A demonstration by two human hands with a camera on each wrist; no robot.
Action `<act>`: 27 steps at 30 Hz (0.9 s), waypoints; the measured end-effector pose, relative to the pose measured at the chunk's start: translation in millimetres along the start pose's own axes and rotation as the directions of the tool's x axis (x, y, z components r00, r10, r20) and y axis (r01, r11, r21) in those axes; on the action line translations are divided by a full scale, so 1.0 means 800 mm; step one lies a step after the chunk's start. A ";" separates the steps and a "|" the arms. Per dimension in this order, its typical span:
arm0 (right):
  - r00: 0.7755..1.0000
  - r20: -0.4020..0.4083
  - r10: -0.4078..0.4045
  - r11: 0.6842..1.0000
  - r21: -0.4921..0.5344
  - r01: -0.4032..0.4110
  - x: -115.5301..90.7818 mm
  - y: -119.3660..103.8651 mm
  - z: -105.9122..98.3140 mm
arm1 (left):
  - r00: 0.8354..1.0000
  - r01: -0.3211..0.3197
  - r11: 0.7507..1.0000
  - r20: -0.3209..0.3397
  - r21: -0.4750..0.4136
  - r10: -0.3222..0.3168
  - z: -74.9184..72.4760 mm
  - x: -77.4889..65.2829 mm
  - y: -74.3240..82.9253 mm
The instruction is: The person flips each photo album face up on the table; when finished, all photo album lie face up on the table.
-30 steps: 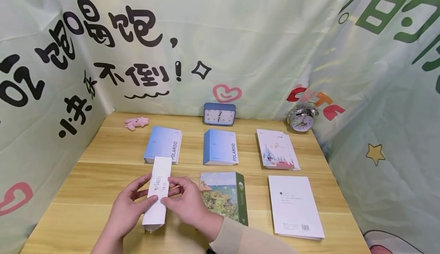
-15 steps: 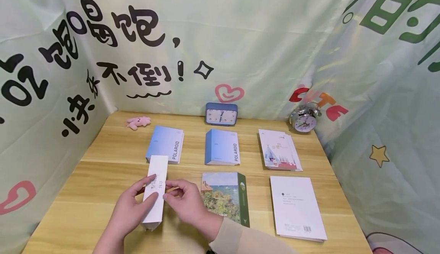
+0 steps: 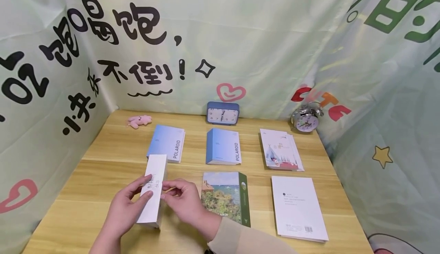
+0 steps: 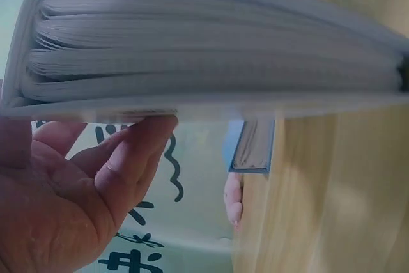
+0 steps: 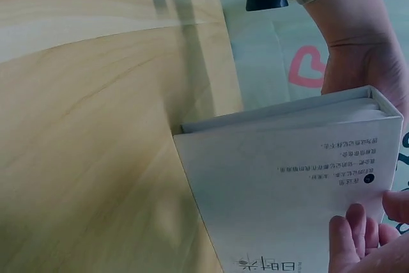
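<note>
A thick white photo album (image 3: 150, 204) stands over the front left of the table, spine facing up. My left hand (image 3: 125, 204) grips it from the left, thumb on the spine and fingers at the far cover side. At its right side, my right hand (image 3: 187, 202) has curled fingers and thumb on the spine edge. In the left wrist view the album's page bundles (image 4: 192, 36) show between white covers, left fingers (image 4: 137, 151) against one cover. The right wrist view shows a printed cover (image 5: 275, 177) with the right hand's fingertips (image 5: 356, 222) on it.
Two blue POLAROID albums (image 3: 168, 141) (image 3: 225, 145) and a white illustrated album (image 3: 278, 149) lie in the back row. Nearer are a landscape-covered album (image 3: 220, 196) and a white book (image 3: 299, 208). A pink plush (image 3: 139, 121), blue clock (image 3: 222, 113) and silver alarm clock (image 3: 307, 118) stand behind.
The white album has shifted slightly left and turned, so more of its right side shows. Both hands have stayed on it; the whole view has drifted a little.
</note>
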State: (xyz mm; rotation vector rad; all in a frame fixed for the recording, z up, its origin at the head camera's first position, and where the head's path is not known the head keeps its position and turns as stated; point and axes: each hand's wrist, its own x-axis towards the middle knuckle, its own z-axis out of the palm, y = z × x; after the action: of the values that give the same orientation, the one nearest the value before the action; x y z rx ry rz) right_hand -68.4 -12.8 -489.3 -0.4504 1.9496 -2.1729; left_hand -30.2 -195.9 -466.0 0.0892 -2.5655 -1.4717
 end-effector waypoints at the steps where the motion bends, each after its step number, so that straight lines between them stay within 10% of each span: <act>1: 1.000 0.004 0.004 1.000 0.004 -0.004 0.000 0.000 0.001 | 1.000 0.006 1.000 -0.003 -0.005 -0.006 0.000 0.000 -0.001; 13: 0.974 0.066 0.217 0.966 -0.159 -0.204 -0.004 0.028 0.004 | 0.965 0.242 0.947 0.150 -0.210 -0.213 -0.018 0.006 -0.017; 19: 0.965 0.086 0.249 0.934 -0.286 -0.216 -0.008 0.040 0.003 | 0.968 0.230 0.928 0.164 -0.295 -0.188 -0.026 0.006 -0.026; 27: 0.962 0.065 0.264 0.797 -0.576 -0.180 -0.008 0.042 0.002 | 0.966 0.231 0.915 0.190 -0.332 -0.175 -0.034 0.009 -0.045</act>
State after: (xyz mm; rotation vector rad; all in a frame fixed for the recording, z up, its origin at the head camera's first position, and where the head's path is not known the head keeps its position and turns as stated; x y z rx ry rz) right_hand -63.5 -16.1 -523.3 -0.4142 2.4034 -1.3480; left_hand -33.3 -238.4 -482.2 0.2042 -2.4189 -2.0718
